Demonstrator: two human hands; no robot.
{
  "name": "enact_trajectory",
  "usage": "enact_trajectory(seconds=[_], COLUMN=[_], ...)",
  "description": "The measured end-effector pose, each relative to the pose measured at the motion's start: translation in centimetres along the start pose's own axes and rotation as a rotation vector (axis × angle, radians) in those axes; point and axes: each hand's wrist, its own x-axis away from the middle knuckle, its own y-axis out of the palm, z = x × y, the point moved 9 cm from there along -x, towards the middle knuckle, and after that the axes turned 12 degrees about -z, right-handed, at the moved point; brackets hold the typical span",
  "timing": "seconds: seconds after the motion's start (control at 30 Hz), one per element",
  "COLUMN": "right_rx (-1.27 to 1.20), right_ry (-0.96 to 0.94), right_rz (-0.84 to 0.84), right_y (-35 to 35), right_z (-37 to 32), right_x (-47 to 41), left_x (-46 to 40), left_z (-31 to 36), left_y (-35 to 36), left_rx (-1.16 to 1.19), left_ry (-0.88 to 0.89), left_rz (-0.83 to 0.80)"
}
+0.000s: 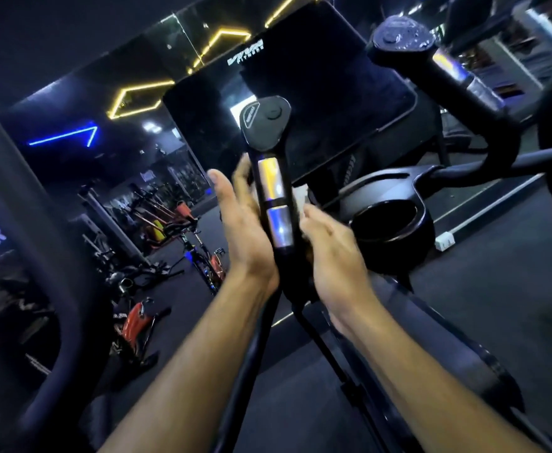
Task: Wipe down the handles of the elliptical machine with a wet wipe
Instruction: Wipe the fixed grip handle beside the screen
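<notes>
The left hand (238,220) lay flat against the handle (276,204), fingers straight; opposite it, the right hand (330,243) pressed a wipe (300,199), grip unclear.

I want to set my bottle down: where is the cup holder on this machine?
In the head view the cup holder sits right of centre, just right of the right hand and the near handle, below the dark console screen.

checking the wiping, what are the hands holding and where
Left hand lies open against the handle; right hand seems to press a pale wipe behind it; grip unclear.
</notes>
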Motion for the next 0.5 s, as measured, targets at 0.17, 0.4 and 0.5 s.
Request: enact_trajectory(seconds=[0.17,0.4,0.5], right_rx=[0.273,0.255,0.160], right_ry=[-0.162,-0.277,-0.264], right_rz=[0.147,0.202,0.191], right_y=[-0.4,-3.0,-2.8], right_z=[1.1,0.4,0.0], right_x=[5.1,5.8,4.7], left_x=[1.0,1.4,1.3], left_z=[0.7,0.8,0.6], left_y=[0.7,1.3,1.3], left_rx=[-0.149,-0.184,-0.187], left_ry=[-0.044,-0.033,-0.047], left_rz=[0.071,0.022,-0.008])
